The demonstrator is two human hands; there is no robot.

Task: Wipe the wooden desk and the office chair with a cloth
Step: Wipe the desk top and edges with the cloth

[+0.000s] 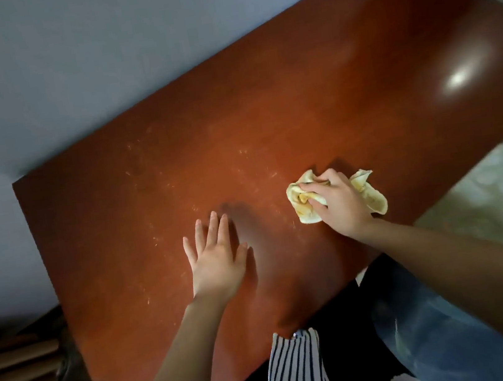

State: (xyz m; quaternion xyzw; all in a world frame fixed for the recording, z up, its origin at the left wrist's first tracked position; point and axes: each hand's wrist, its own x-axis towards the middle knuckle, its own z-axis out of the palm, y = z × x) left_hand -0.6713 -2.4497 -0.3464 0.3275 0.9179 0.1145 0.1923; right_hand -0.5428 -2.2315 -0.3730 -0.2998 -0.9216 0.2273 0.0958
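My right hand (338,201) clutches the cloth (306,205) — bunched, yellowish — against the desk (263,107) near its front edge. My left hand (216,256) lies flat beside it (fingers straight, holding nothing).

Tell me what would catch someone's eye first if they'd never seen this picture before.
The big reddish-brown wooden desk fills most of the view, set against a pale blue wall, with a bright glare spot towards its far right end. Near its right front edge the right hand grips a crumpled yellowish cloth against the surface. The left hand lies flat on the desk beside it, fingers spread.
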